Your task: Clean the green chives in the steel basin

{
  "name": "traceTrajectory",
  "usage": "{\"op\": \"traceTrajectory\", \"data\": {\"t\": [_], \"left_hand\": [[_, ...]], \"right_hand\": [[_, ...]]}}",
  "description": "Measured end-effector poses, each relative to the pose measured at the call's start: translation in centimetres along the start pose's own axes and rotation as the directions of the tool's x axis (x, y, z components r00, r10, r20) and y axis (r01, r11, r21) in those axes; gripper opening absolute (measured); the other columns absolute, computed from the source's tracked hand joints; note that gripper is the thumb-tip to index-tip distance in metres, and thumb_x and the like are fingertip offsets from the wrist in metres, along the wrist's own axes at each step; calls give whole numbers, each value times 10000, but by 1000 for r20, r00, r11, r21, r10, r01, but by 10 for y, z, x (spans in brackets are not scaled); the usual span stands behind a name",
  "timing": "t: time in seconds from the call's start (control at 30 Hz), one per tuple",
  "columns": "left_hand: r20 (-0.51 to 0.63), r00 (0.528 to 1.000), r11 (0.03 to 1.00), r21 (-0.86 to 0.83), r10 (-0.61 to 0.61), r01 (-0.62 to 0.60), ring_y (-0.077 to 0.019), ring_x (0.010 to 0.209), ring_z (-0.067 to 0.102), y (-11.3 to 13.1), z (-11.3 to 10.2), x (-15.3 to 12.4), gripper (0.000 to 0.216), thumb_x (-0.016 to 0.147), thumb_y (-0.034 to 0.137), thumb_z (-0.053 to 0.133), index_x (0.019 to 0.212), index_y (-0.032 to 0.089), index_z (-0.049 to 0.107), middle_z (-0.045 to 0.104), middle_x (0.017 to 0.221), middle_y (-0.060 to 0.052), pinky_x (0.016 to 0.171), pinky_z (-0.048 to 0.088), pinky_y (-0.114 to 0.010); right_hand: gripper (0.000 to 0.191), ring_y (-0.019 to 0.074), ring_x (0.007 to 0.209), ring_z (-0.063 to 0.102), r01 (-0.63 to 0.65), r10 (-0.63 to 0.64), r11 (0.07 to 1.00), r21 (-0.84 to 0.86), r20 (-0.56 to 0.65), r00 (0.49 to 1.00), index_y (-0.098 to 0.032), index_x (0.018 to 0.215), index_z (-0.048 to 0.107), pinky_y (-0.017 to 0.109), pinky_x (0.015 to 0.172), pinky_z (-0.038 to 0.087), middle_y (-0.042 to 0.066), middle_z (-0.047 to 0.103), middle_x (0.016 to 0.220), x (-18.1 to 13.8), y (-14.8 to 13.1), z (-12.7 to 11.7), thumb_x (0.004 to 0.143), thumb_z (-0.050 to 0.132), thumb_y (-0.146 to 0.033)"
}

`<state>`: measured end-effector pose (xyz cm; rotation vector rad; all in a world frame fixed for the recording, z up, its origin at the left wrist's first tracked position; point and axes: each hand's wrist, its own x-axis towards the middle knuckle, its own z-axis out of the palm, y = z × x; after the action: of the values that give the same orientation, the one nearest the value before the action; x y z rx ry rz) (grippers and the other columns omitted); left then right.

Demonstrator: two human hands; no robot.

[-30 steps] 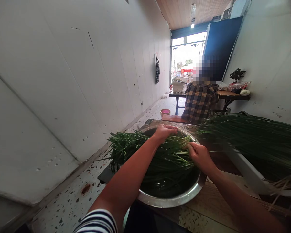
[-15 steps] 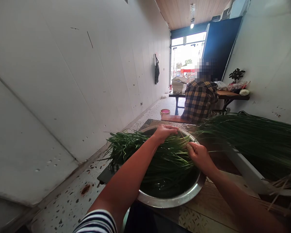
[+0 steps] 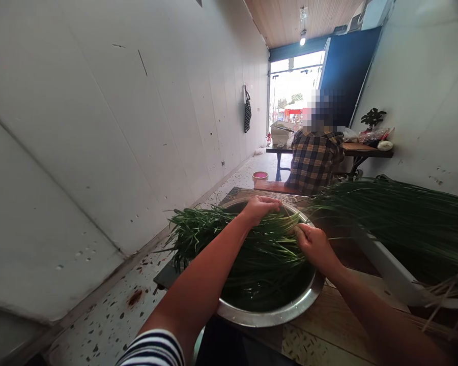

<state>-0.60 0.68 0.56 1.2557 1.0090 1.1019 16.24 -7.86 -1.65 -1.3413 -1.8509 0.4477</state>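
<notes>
A wide steel basin [image 3: 263, 319] holds a heap of green chives [image 3: 267, 254], their leafy ends hanging over its left side and their pale stalk ends pointing right. Over the far part of the heap, my left hand [image 3: 260, 208] is closed in a pinch at the stalks; its fingertips are partly hidden. My right hand [image 3: 313, 243] is closed at the basin's right edge, thumb and forefinger pressed on the pale stalk ends. Dark liquid with bright reflections shows low in the basin.
More chives [image 3: 404, 218] lie to the right in a white-edged box [image 3: 389, 259]. The basin stands on a patterned wooden table [image 3: 339, 325]. A person in a plaid shirt [image 3: 313, 157] sits farther off at another table [image 3: 362, 150]. A wall [image 3: 110, 152] runs along the left.
Both hands hold almost the same positions at the stalks. The view has shifted very slightly, and the seated person's head has moved a little.
</notes>
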Motion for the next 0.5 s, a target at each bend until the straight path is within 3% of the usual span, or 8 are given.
{"op": "traceTrajectory", "data": {"t": [0.5], "left_hand": [[10,999,999,13,-31,30,-58,544,475,3,2,-3,144,685,167,681,794,80,717,631,633,-43,514,319,-201]], "right_hand": [[335,114,473,417,3,-3,1000,5,2,1000,-171,657,634,234,469,313,-4,512,497,1,0,0,807,389,-344]]}}
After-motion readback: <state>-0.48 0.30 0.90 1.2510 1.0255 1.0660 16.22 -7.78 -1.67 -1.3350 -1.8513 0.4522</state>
